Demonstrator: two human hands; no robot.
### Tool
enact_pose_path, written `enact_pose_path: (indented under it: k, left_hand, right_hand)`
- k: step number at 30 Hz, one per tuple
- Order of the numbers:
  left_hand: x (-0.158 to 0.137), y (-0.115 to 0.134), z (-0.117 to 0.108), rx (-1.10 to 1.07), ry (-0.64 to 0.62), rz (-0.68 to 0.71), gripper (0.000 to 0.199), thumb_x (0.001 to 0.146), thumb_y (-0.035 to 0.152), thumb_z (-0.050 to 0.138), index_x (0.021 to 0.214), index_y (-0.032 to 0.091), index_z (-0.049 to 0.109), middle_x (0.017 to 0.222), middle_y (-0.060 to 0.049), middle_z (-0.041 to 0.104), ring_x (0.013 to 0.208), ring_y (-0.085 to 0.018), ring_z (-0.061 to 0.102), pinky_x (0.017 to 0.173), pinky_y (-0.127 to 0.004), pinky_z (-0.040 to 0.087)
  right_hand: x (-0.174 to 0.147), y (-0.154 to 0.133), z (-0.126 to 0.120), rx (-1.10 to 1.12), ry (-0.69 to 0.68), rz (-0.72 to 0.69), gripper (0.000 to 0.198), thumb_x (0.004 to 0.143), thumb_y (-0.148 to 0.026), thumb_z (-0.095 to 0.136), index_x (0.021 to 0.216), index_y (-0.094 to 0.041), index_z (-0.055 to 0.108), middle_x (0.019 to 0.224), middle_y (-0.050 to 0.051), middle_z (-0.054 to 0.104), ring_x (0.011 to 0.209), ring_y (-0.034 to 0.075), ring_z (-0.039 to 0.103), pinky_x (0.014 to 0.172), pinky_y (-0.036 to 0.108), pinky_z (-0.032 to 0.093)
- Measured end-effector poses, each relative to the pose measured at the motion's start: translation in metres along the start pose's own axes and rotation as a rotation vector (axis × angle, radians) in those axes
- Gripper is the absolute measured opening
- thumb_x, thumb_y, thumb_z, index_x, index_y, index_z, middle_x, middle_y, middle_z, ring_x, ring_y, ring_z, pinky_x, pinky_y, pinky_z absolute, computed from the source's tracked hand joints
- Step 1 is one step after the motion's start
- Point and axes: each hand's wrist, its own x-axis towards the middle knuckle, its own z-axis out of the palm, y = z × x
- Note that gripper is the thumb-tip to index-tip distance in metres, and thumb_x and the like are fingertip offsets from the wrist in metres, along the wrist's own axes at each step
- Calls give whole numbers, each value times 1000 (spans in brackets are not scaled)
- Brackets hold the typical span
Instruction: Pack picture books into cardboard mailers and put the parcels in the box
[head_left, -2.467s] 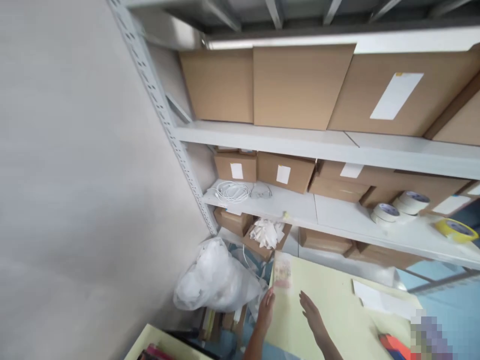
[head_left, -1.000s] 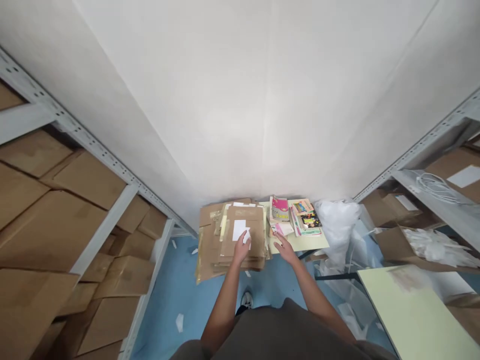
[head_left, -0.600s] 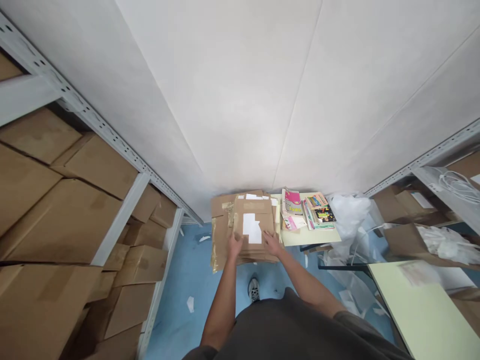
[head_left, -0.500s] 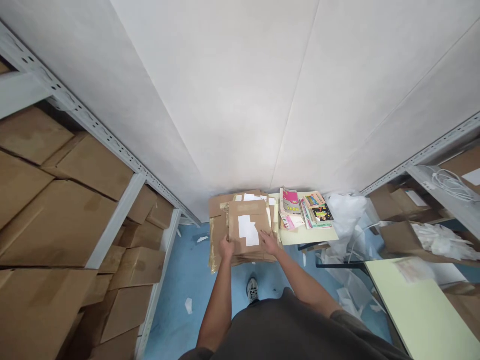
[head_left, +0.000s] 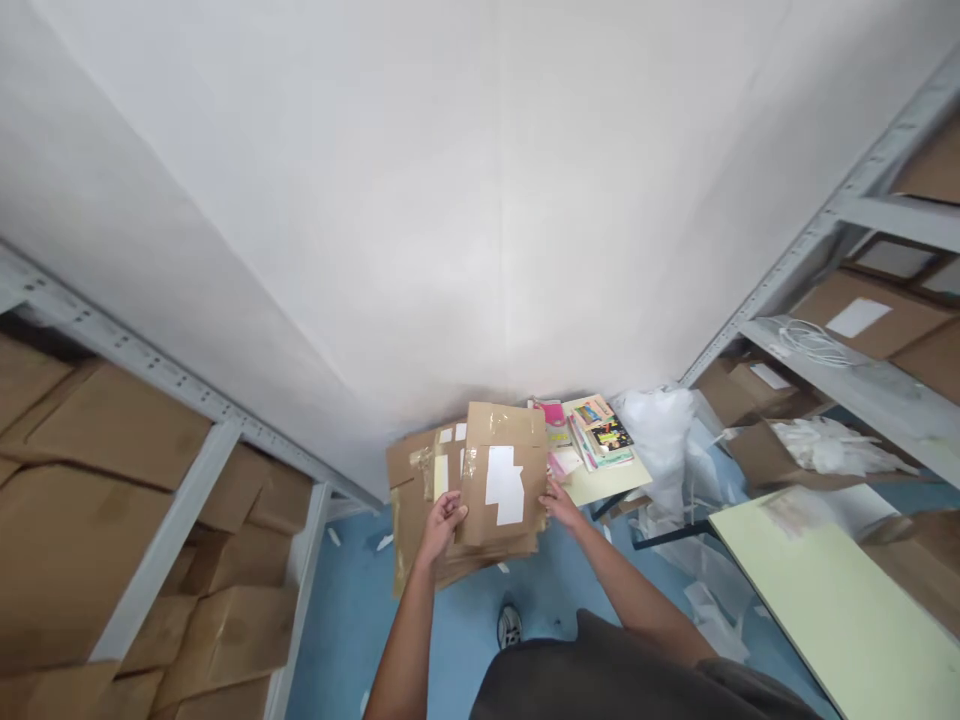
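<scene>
Between my two hands is a flattened cardboard box [head_left: 480, 520] with white paper labels [head_left: 505, 485] and clear tape near its top. My left hand [head_left: 442, 522] grips its left edge, thumb on the face and fingers curled. At the lower right edge, my right hand [head_left: 559, 502] pinches the same piece. Behind and below it lies a stack of flattened cardboard [head_left: 409, 500] with tape strips along the edges, partly covered by the held piece.
Books and magazines [head_left: 604, 430] lie on a small pale table [head_left: 626, 480] to the right. Boxes fill the left shelf rack [head_left: 172, 540]. White plastic bags [head_left: 656, 430], a pale green tabletop [head_left: 817, 600] and another rack [head_left: 892, 380] stand rightward. Paper scraps dot the blue floor [head_left: 345, 620].
The held cardboard box has come up and to the right off the stack, overlapping the magazines' left side. My left hand has shifted with its edge. The camera view has turned.
</scene>
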Motion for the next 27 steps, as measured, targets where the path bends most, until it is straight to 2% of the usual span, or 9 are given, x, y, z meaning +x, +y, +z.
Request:
enact_pose_path:
  k: [3,6,8,10,13,17,22,27]
  left_hand:
    - [-1,25,43,-11,-145,-24,63,57,55,93,105,22,69,98,-7,77,95,-25,73,85,-37,59]
    - [-6,43,105,-4,-272,-60,77,58,52,95,124,24,65,97,-4,76,87,-23,74,82,-36,59]
    - [-11,49,156,28,-348,-64,89,58,49,96,137,26,61,96,-2,75,87,-22,74,82,-36,59]
    - [-20,49,211,75,-424,-69,94,58,48,97,142,24,61,98,-3,75,90,-23,74,84,-35,59]
    - [-37,43,297,135,-529,-78,94,57,49,96,141,21,64,102,-7,76,94,-25,74,82,-35,58]
    - [-63,31,406,150,-684,-61,89,62,47,92,143,22,65,111,-10,77,98,-26,74,83,-35,58]
    - [-88,15,519,236,-915,-100,83,65,43,90,143,26,66,117,-11,77,104,-30,75,87,-39,59]
    - [-110,-3,606,252,-1056,-124,84,68,45,89,145,24,64,116,-12,77,107,-31,75,86,-38,58]
  right_hand:
    - [-22,-12,-47,132,51,37,73,68,-56,83,134,-29,64,111,9,75,109,35,71,91,50,57]
    - [-57,-25,-112,188,127,8,70,62,-57,87,122,-29,65,105,6,76,105,33,71,86,45,56]
    - [-87,-31,-163,214,184,-19,68,62,-56,86,120,-28,64,102,5,76,101,30,71,83,41,55]
    - [-122,-34,-214,250,242,-53,66,63,-53,85,120,-27,64,101,4,77,97,28,72,81,39,54]
    - [-178,-30,-284,296,361,-113,65,65,-50,84,122,-26,65,99,4,77,92,27,72,78,37,53]
    - [-246,-14,-363,350,541,-181,67,67,-50,83,126,-24,66,95,3,75,89,27,71,76,37,53]
    - [-322,4,-438,394,727,-182,68,67,-50,82,129,-25,67,86,-1,69,84,24,68,74,35,51]
    - [-388,10,-481,483,855,-191,59,72,-45,76,127,-25,69,83,-2,64,80,20,63,71,32,50]
